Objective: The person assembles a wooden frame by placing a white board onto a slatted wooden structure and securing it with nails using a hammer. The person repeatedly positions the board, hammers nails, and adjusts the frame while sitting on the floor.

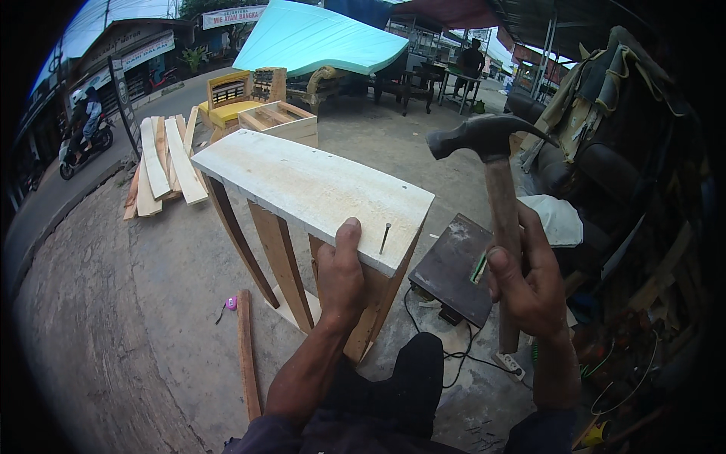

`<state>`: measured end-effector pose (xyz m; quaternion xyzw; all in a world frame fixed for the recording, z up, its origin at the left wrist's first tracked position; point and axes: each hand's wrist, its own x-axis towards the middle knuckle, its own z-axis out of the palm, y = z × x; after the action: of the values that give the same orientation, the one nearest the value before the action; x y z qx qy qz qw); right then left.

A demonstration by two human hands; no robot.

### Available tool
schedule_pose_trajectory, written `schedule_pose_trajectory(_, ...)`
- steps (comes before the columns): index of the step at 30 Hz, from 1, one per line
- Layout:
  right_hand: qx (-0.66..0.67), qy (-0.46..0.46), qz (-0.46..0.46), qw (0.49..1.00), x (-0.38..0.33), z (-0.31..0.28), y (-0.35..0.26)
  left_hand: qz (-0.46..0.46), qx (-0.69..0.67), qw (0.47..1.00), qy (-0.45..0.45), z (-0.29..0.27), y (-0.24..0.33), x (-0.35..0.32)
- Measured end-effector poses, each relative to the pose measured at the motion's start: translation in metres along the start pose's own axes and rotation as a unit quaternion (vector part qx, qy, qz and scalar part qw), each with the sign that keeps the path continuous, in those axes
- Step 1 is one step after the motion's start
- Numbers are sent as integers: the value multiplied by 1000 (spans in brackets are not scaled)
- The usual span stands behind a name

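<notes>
A wooden frame stands upright before me, its top a pale board [318, 185] carried on several slats. From the board's near right end a nail [386, 237] sticks up, leaning slightly. My left hand [344, 276] grips the board's near edge just left of the nail, thumb on top and fingers hidden underneath. In my right hand [528, 284] is a claw hammer [501, 181], held by its wooden handle. The hammer's dark head is raised above and to the right of the nail, apart from it.
A low dark table [456, 268] with cables stands right of the frame. On the floor at left lie a wooden strip [248, 356], a pink tape measure [231, 303] and stacked planks [170, 163]. Behind are a yellow chair [228, 112] and another wooden frame [280, 125]. A motorcycle [85, 147] is on the road.
</notes>
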<state>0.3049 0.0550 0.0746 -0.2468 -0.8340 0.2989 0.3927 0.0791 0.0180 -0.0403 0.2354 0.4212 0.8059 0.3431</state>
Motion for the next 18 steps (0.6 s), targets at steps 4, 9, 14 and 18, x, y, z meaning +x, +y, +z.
schedule_pose_trajectory(4, -209, -23, -144, 967, 2, -20, -10, 1, 19, 999, 27, -4, -11, 7)
schedule_pose_trajectory(9, -211, -58, -165, 962, 12, -32, -30, 10, 6, 1000, 21, -9, -12, 11)
schedule_pose_trajectory(14, -112, 46, -21, 992, 18, -25, -56, -3, 10, 1000, 26, -5, -8, 9)
schedule_pose_trajectory(18, -304, -132, -147, 932, 19, -26, -47, -1, 28, 998, 52, -9, -18, 13)
